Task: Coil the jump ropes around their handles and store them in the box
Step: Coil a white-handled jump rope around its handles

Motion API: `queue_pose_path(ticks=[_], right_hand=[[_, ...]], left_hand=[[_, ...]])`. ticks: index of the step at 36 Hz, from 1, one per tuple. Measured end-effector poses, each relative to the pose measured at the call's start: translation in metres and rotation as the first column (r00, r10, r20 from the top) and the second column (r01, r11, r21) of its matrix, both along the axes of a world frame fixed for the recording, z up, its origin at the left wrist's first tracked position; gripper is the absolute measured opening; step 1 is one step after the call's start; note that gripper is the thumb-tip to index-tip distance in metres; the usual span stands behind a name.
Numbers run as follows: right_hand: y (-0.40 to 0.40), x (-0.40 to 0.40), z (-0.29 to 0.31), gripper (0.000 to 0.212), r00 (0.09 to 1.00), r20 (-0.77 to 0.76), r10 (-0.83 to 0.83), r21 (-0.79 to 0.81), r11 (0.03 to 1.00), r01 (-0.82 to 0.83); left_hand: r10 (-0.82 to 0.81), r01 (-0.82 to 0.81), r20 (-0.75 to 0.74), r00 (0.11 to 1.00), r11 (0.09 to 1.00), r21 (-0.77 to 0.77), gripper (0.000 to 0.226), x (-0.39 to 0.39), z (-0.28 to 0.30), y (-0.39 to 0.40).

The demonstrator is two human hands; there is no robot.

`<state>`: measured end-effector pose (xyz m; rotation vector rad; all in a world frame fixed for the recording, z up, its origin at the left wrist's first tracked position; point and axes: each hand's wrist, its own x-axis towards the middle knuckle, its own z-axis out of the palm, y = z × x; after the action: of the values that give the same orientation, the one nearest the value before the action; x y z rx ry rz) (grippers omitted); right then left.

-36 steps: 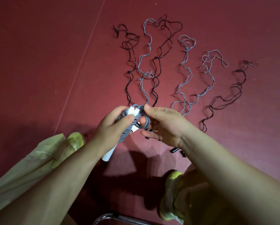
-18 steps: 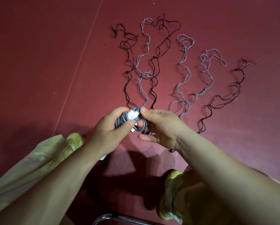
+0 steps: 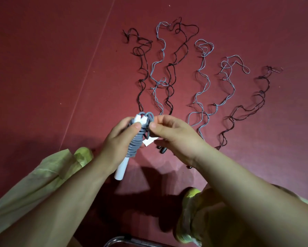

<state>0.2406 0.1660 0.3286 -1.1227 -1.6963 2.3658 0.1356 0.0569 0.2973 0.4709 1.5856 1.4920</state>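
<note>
Left hand [image 3: 120, 139] grips the white handles [image 3: 122, 168], thumb pressed on the grey rope coil [image 3: 136, 141] wound round them. Handles tilted, top ends poking out above the fingers, bottom end sticking out below the palm. Right hand [image 3: 174, 138] just right of the coil, thumb and forefinger pinching the last grey loop [image 3: 149, 116] at the top of the coil. Small white tag [image 3: 149, 140] hangs below that pinch, between the two hands.

Under the right hand: a black handle [image 3: 163, 150] on the floor [image 3: 42, 68], mostly hidden.

Beyond the hands, laid out uncoiled in wavy lines running away from them: black rope [image 3: 142, 68] straight ahead of the left hand, grey rope [image 3: 158, 68] and another black rope [image 3: 174, 68] just right of it, those two crossing. Further right, past the right hand: grey rope [image 3: 203, 77], grey rope [image 3: 228, 81], and a black rope [image 3: 256, 97] furthest out.

Near side of the hands: green shoe [image 3: 83, 154] below the left wrist, second shoe [image 3: 189, 216] below the right forearm, pale trouser leg [image 3: 24, 189] at left. Chrome tube [image 3: 131, 241] at the bottom edge. Box not in view.
</note>
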Motion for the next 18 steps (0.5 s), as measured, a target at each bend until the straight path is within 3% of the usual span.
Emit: queue_pose_path(ticks=[3, 8, 14, 18], right_hand=[[-0.0007, -0.0002, 0.0001, 0.011, 0.999, -0.046, -0.015, 0.064, 0.998, 0.018], [-0.0017, -0.0006, -0.0014, 0.011, 0.993, -0.081, -0.085, 0.102, 0.990, 0.094], [0.0010, 0.0009, -0.0025, 0.015, 0.994, -0.076, -0.079, -0.154, 0.986, 0.066], [0.0033, 0.0025, -0.0015, 0.015, 0.996, -0.054, -0.077, -0.278, 0.959, 0.059]], left_hand=[[0.014, -0.016, 0.084, 0.996, 1.000, 0.017, 0.027, 0.0020, 0.0033, 0.0009], [-0.008, 0.004, 0.101, 0.995, 0.999, 0.041, 0.027, 0.0026, 0.0061, 0.0006], [-0.038, 0.038, 0.006, 0.999, 0.995, 0.096, 0.042, 0.0025, 0.0045, -0.0024], [-0.067, 0.077, -0.078, 0.995, 0.989, 0.130, 0.037, 0.0018, 0.0058, -0.0038]])
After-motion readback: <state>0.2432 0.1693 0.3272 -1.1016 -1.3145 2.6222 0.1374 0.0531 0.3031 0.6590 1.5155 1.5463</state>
